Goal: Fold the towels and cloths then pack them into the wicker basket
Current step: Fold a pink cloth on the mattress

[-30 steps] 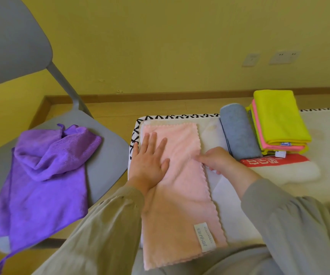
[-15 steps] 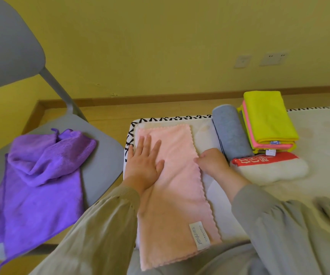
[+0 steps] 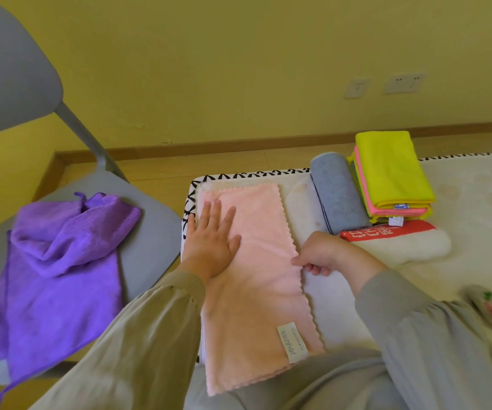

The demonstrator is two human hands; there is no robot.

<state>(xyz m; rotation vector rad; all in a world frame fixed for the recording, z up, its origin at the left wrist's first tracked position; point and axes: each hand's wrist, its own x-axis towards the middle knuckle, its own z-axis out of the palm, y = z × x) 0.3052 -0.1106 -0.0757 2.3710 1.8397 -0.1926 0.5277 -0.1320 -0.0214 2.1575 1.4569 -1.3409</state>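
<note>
The grey chair point(image 3: 156, 232) fills the nine o'clock side of the view, its seat just beside the cream mat point(image 3: 475, 202), which has a black-and-white zigzag border and runs from the centre out to three o'clock. A purple cloth point(image 3: 55, 276) lies rumpled and unfolded on the chair seat, one corner hanging off at seven o'clock. The pink towel point(image 3: 256, 291) lies on the mat as a long flat strip with scalloped edges, running from twelve to six o'clock, its near end over the person's lap. At two o'clock from it sit three finished pieces, each touching the next: a white towel with a red band point(image 3: 401, 247), a folded stack of yellow and pink cloths point(image 3: 392, 170), and a rolled grey towel point(image 3: 338, 193). The left hand point(image 3: 212, 241) presses flat on the strip's upper left part, fingers straight and spread. The right hand point(image 3: 324, 253) has curled fingers and pinches the strip's three o'clock edge. A small white label point(image 3: 292, 341) sits on the towel near five o'clock.
</note>
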